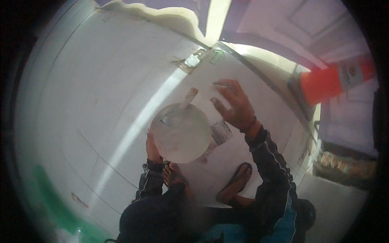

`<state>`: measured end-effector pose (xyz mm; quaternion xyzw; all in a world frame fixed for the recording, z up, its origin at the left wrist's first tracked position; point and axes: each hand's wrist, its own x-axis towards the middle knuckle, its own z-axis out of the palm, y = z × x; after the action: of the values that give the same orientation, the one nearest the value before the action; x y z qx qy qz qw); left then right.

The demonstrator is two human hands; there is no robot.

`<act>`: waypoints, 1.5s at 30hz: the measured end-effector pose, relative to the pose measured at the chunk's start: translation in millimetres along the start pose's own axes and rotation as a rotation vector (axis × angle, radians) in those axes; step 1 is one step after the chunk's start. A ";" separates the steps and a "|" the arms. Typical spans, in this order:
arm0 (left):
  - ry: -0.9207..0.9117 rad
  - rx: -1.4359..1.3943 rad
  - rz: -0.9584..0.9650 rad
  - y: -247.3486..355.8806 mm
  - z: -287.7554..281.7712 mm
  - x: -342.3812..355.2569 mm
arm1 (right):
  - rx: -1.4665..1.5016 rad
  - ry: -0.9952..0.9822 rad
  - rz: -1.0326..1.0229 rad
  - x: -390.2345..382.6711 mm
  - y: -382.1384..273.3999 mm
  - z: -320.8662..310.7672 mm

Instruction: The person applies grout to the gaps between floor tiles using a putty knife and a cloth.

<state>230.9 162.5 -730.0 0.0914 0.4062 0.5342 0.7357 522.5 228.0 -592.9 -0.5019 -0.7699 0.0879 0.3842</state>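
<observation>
A round, pale, whitish bucket is in front of me, above my feet, with a milky-looking top or contents. A tool with a wooden handle leans across its far rim; its lower end is too blurred to name. My left hand grips the bucket's left side, its fingers partly hidden by the bucket. To the right of the handle and apart from it, my right hand hangs in the air, fingers spread and curved, with nothing seen in them.
An orange traffic cone stands at the right by the wall. Around me is a pale tiled floor. Some flat grey piece lies right of the bucket. Near the far corner is a whitish lump. Something green is at lower left.
</observation>
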 end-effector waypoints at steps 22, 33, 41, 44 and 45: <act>0.194 0.085 0.122 2.4 2.7 -28.4 | -0.289 -0.790 -0.157 -27.9 -35.9 5.3; 0.098 0.414 0.469 -13.1 4.5 -6.4 | -0.116 -0.411 0.060 -90.9 -27.6 65.7; -0.015 0.314 0.453 -16.8 38.9 -26.7 | -0.090 -0.351 0.003 -87.8 -41.0 80.1; 0.009 0.324 0.447 -16.1 32.5 -21.3 | -0.074 -0.315 -0.070 -88.1 -35.2 77.5; 0.020 0.342 0.441 -15.4 32.5 -18.7 | -0.078 -0.312 -0.066 -88.7 -32.3 77.4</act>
<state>262.7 149.8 -708.2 0.2953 0.4682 0.6059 0.5714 464.9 157.3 -674.0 -0.4712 -0.8391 0.1223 0.2429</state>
